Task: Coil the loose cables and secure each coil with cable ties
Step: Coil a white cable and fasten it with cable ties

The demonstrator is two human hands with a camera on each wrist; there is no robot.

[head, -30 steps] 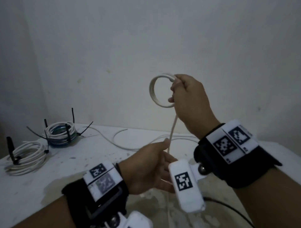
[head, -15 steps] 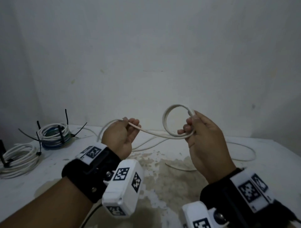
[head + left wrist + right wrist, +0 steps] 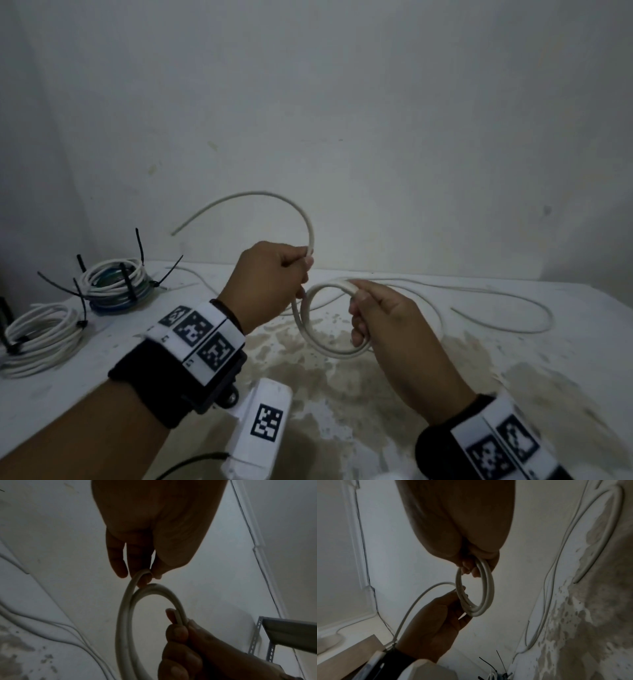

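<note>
Right now my right hand [image 3: 383, 329] grips the small coil [image 3: 329, 318] of white cable above the tabletop [image 3: 513, 394], ring upright, and my left hand [image 3: 270, 284] just beside it pinches the free run [image 3: 274, 198], which arches up and leftward; I judge the next wrap comes from the left.

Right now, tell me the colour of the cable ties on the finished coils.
Black cable ties; clearest in the head view.
</note>
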